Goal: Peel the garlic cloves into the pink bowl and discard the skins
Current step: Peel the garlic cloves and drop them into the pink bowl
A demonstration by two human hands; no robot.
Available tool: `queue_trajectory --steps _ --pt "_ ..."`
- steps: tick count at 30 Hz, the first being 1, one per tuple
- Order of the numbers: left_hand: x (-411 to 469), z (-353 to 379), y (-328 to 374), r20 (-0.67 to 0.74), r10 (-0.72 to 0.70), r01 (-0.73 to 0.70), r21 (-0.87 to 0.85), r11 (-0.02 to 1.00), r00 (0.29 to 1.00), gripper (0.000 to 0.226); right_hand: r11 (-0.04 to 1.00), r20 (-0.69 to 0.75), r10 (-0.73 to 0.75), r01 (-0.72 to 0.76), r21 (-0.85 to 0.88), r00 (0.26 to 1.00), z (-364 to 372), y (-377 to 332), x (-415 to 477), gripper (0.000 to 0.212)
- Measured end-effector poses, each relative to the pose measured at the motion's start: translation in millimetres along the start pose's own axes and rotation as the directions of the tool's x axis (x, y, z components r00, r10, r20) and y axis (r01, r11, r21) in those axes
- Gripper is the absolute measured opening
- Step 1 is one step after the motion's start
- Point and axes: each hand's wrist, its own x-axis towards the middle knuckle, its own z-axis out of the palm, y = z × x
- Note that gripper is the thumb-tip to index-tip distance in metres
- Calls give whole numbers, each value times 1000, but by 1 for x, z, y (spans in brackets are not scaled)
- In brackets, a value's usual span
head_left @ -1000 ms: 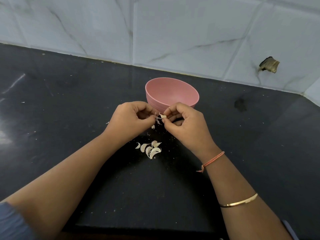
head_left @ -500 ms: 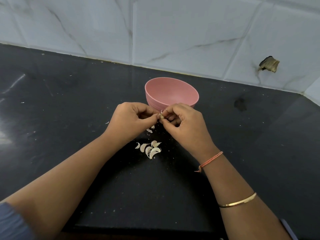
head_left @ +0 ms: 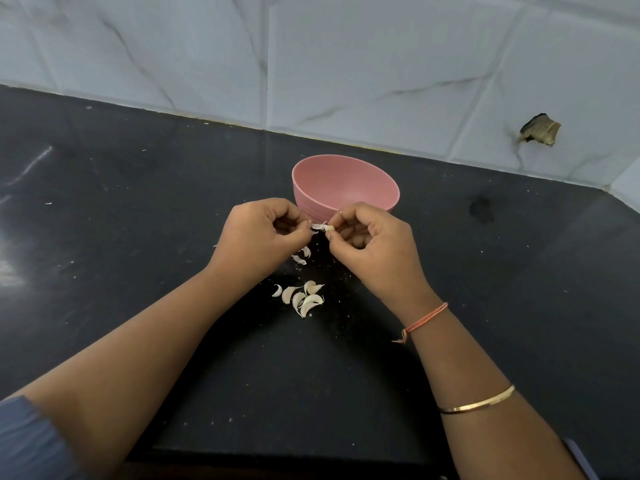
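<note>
A pink bowl [head_left: 346, 183] stands on the black counter, just behind my hands. My right hand [head_left: 374, 242] pinches a small garlic clove [head_left: 328, 228] at its fingertips. My left hand [head_left: 263, 233] pinches a strip of white skin [head_left: 317, 226] that stretches off that clove. The two hands sit a short gap apart, right in front of the bowl. Several unpeeled garlic cloves [head_left: 301, 298] lie in a small heap on the counter below the hands. Bits of peeled skin [head_left: 300, 256] lie between the heap and my left hand. The bowl's inside looks bare.
The black counter [head_left: 138, 237] runs to a grey marble-tiled wall [head_left: 311, 64] behind the bowl. A hole with a brown plug [head_left: 540, 129] marks the wall at right. White crumbs dot the counter. The counter's front edge runs below my forearms.
The hands have drawn slightly apart, and a strip of skin now stretches from the clove. More skin bits lie under my left hand than a second ago.
</note>
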Motion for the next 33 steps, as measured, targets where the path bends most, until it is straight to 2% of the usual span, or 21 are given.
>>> queue_trajectory --steps 5,12,16,20,24,28,31,33 --pt "3 -1 -2 -50 -56 58 53 997 997 9 990 -18 63 -61 127 998 -2 0 1 12" --pt "3 -1 -4 16 -75 74 39 996 997 5 980 -1 98 -96 176 995 -2 1 1 19" --pt "2 -2 -2 36 -40 40 16 999 999 18 980 0 88 -86 177 996 -2 1 2 26" --pt "0 -3 3 91 1 -3 25 1000 996 33 977 13 94 -95 192 995 -1 1 2 24" --pt "-2 -5 6 111 14 -9 -43 999 994 27 977 21 105 -107 182 994 0 2 2 23" --pt "-4 -4 7 151 61 -48 -87 995 987 6 979 25 99 -102 175 995 0 4 2 18" --pt "-4 -3 6 145 99 -87 -88 992 984 7 976 38 115 -120 184 993 -1 5 2 16" --pt "-3 -3 5 130 126 -118 -68 991 983 17 975 48 117 -124 184 992 0 6 2 17"
